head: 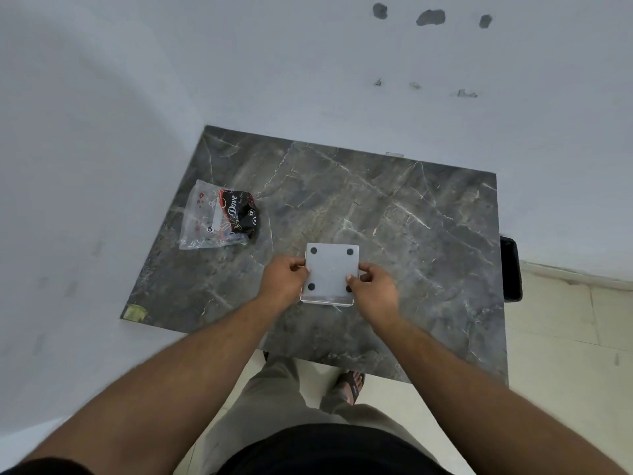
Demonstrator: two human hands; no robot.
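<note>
Both hands are working close to the near edge of the dark grey marble-pattern table, about mid-width. They are holding the flat white square plastic unit with four black round feet there, feet facing up. It is tilting slightly, and I cannot tell if its near edge is touching the table. The left hand is pinching its left edge and the right hand is pinching its right edge. Each grip is narrow, with the thumb on top. The unit is looking stiff, thin and fairly light, with smooth faces that are likely slippery, so mid-edge pinches clear of the feet are seeming the safest hold. Farther off, a clear plastic bag with a black Dove packet inside is lying near the left edge. Beyond that, a white wall with dark holes is rising.
</note>
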